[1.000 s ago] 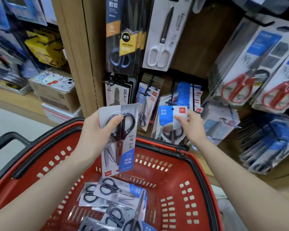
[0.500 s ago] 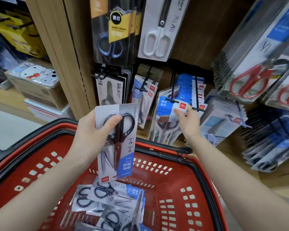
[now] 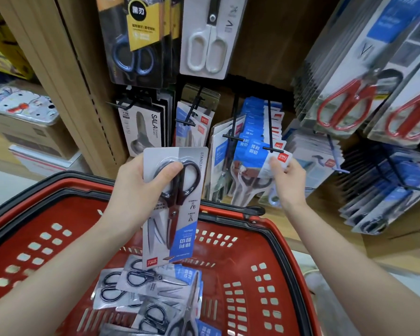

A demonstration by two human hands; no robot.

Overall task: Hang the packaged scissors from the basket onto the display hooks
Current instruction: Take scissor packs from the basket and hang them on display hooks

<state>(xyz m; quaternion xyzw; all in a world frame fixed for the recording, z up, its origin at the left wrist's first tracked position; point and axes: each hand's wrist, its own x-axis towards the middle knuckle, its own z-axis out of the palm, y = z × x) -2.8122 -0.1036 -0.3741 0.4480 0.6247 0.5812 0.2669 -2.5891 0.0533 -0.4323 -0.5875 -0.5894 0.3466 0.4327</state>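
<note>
Two packs are in hand: the left hand [image 3: 136, 187] grips one pack [image 3: 172, 204], upside down, over the red basket [image 3: 228, 212], where more packs [image 3: 150, 284] lie. Further right, a blue pack [image 3: 257, 156] sits at a hook [image 3: 270, 132] tip, pinched by the right hand [image 3: 286, 180]. Hanging seems under way; next the blue pack's hole must slide along the hook, and then the other pack needs turning upright.

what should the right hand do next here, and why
Probably slide the blue pack back along the black hook toward the packs hanging behind it. The right hand pinches the pack's top corner right at the hook's tip, so it looks barely threaded, if at all. The left hand holds the next pack, upside down, over the basket, waiting its turn.
</note>
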